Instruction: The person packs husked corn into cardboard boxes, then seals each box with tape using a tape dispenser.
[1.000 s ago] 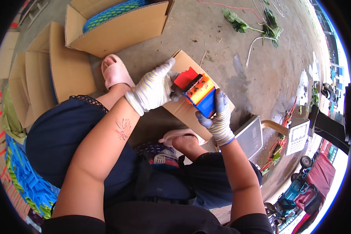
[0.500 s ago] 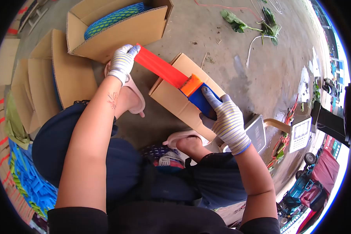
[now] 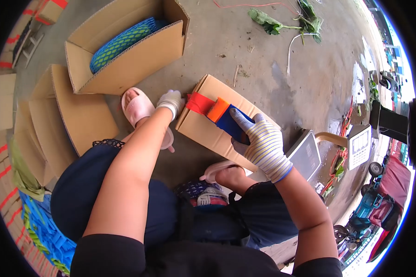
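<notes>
A closed cardboard box (image 3: 203,131) lies on the concrete floor between my feet. My right hand (image 3: 259,141), in a striped glove, grips a blue and orange tape dispenser (image 3: 226,117) pressed on the box's top. Red tape (image 3: 198,103) runs from the dispenser over the box's near left edge. My left hand (image 3: 171,100), also gloved, presses the tape's end down against the box's side, next to my pink sandal (image 3: 137,107).
An open carton (image 3: 125,74) holding blue and green foam netting stands at the upper left, with flat cartons (image 3: 74,113) beside it. A platform scale (image 3: 305,157) with a display (image 3: 358,147) sits to the right. Green leaves (image 3: 282,21) and a cord lie on the far floor.
The left hand pulled the red tape out long to the left, then brought its end down onto the box's edge. The dispenser now rests on the box top.
</notes>
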Available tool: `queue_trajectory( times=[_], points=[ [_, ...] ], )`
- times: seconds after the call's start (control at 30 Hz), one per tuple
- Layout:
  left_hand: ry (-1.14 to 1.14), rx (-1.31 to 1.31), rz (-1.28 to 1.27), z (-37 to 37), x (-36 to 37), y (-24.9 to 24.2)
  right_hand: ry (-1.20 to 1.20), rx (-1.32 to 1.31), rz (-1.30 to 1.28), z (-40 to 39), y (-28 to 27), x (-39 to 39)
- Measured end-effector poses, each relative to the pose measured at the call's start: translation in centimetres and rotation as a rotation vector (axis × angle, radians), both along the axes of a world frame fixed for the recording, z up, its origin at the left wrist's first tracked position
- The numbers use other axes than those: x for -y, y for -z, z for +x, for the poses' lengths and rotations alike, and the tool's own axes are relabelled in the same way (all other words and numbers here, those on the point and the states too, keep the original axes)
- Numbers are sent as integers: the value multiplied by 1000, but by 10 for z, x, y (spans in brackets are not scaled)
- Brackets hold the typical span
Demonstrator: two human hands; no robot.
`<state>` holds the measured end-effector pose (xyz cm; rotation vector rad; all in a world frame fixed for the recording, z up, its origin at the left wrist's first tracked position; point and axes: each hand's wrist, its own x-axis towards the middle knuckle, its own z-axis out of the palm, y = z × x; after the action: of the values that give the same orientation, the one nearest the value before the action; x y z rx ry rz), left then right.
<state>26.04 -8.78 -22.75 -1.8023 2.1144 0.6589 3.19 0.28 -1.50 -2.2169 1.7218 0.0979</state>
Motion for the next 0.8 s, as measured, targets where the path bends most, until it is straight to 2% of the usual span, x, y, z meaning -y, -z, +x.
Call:
queue_trajectory(
  times=[0.07, 0.1, 0.23, 0.33, 0.37, 0.43, 0.5, 0.53, 0.6, 0.67, 0.7, 0.73, 0.8],
  points=[
    [-644, -1084, 700, -10, 22, 17, 2, 46, 21, -2, 1, -6],
    [-995, -1144, 1025, -17, 18, -52, 22, 52, 21, -2, 2, -10],
    [-988, -1149, 912, -29, 33, -102, 20, 2, 52, -2, 2, -9],
    [-1021, -1130, 854, -41, 19, -104, 22, 106, 61, -7, 5, -7],
    [-1024, -1111, 863, -46, 13, -90, 15, 138, 58, -9, 7, -7],
    [-392, -803, -147, -54, 7, -57, -13, 142, 41, -15, 5, -12],
    [-378, -685, -187, -60, 7, -67, -98, 177, 15, -32, -1, -15],
    [-368, -575, -229, -62, 3, -76, -85, 194, 121, -45, -8, -19],
    [-379, -503, -148, -67, 0, -84, -41, 94, 172, -86, -16, -43],
    [-44, -105, -553, -67, 1, -72, -36, 3, 213, -133, -14, -76],
    [62, -48, -647, -69, 1, -65, -19, 14, 223, -159, -7, -92],
    [76, -53, -641, -78, -2, -66, -4, 29, 234, -179, 4, -107],
    [312, 46, -688, -102, -13, -80, 1, 61, 186, -194, 23, -121]
  ],
)
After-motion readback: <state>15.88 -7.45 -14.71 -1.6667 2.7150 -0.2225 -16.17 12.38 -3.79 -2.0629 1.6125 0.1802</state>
